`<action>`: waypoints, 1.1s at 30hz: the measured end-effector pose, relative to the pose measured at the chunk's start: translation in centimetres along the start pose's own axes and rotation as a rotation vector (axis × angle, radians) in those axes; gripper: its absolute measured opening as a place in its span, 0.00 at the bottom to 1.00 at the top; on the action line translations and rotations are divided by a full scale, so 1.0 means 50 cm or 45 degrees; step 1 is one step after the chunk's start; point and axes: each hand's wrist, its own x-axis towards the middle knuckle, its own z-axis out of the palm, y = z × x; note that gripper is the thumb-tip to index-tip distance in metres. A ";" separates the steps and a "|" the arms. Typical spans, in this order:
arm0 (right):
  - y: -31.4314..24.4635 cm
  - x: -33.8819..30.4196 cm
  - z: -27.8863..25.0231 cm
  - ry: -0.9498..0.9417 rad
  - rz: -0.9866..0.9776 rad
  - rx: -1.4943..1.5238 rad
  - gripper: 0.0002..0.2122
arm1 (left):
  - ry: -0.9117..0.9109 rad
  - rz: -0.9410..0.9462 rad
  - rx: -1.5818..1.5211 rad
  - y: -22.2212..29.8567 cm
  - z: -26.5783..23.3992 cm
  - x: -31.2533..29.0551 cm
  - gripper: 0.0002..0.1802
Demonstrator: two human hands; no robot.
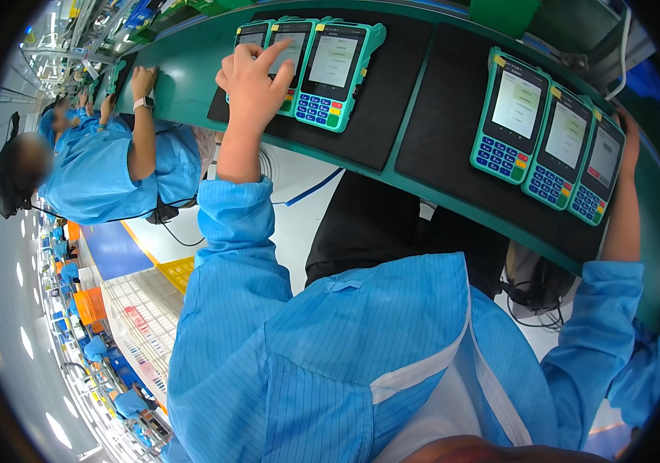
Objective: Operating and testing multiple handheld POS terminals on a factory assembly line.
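Note:
Two groups of three payment terminals, teal with blue keypads and lit screens, lie on black mats. My left hand [256, 83] is over the left group, its fingers apart and the index finger stretched toward the screen of the middle terminal [290, 48]. Whether that fingertip touches the glass, I cannot tell. Beside it are the right terminal of this group [333, 77] and a partly covered left one [250, 35]. My right hand [629, 147] lies along the outer side of the rightmost terminal [601, 163], its fingers mostly hidden. The other two are a left terminal [511, 116] and a centre one [561, 147].
The mats [445, 100] lie on a green bench [183, 85]. A white cable [624, 54] hangs at the back right. A co-worker in blue [98, 166] works at the same bench on the left. A yellow basket [178, 272] stands below, and black cables [534, 297] lie under the bench.

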 end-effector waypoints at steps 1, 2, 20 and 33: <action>0.000 0.000 0.000 -0.011 0.005 -0.023 0.19 | 0.009 0.014 0.021 0.003 -0.002 0.002 0.17; 0.000 0.000 0.001 0.018 0.001 -0.007 0.19 | 0.015 0.013 0.044 0.007 -0.005 0.005 0.17; 0.002 -0.002 0.005 0.033 -0.007 -0.080 0.20 | -0.066 0.386 -0.121 0.161 -0.054 0.006 0.20; -0.065 -0.024 -0.001 0.129 -0.096 -0.131 0.17 | -0.164 0.685 -0.686 0.479 -0.052 -0.026 0.26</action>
